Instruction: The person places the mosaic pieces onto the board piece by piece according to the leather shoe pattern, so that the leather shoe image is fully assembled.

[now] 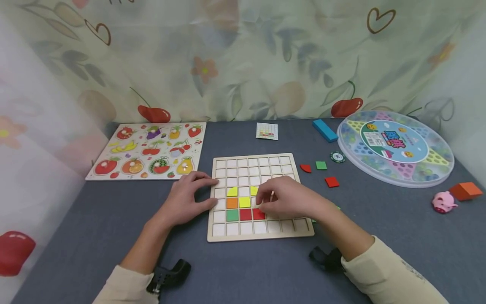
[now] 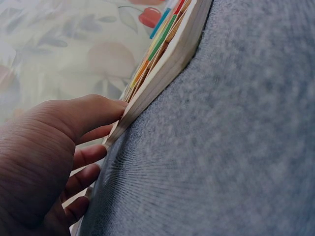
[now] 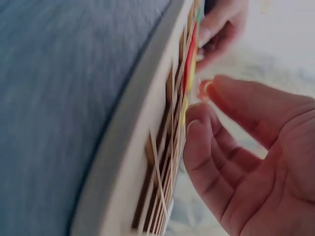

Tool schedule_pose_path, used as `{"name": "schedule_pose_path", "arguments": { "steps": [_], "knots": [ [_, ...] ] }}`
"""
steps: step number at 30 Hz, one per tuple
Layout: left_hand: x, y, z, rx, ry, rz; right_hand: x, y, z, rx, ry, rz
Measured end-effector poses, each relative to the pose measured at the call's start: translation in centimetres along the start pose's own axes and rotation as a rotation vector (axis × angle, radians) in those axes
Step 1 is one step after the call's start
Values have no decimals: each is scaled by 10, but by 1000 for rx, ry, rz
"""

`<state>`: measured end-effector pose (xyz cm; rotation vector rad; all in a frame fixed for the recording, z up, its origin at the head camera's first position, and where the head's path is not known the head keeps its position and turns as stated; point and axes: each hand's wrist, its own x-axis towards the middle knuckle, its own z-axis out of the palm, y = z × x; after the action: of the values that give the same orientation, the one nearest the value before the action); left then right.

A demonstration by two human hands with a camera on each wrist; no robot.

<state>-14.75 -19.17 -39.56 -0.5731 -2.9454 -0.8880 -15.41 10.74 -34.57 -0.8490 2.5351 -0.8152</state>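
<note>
A light wooden grid board [image 1: 252, 162] lies before me, with white squares and several coloured tiles in its cells. A green tile [image 1: 232, 215], an orange tile [image 1: 232, 203], yellow tiles [image 1: 244, 202] and red tiles [image 1: 245, 214] show. My left hand [image 1: 185, 197] steadies the board's left edge with thumb and fingertips apart. Over the middle of the board, my right hand [image 1: 286, 197] has its fingers bent towards the thumb. A small blurred reddish piece [image 3: 202, 90] shows at the right thumb tip in the right wrist view, mostly hidden by the fingers.
Right of the board lie a red quarter-round piece [image 1: 305, 168], a green square [image 1: 320, 165], a red square [image 1: 332, 182] and a chip [image 1: 337, 157]. Farther off are a pattern card [image 1: 267, 131], blue block [image 1: 325, 130], round game box [image 1: 440, 158], pig figure [image 1: 443, 202], orange block [image 1: 466, 191] and fruit board [image 1: 138, 154].
</note>
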Motion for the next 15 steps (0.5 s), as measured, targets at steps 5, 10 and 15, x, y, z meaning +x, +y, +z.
{"name": "schedule_pose_path", "arguments": {
  "steps": [5, 10, 15],
  "knots": [
    [0, -1, 0, 4, 0, -1, -17, 14, -16, 32, 19, -6],
    [0, -2, 0, 4, -2, -6, -37, 29, -34, 32, 19, 26],
    [0, -2, 0, 3, -3, -10, -57, 47, -49, 38, -26, 77]
  ]
}}
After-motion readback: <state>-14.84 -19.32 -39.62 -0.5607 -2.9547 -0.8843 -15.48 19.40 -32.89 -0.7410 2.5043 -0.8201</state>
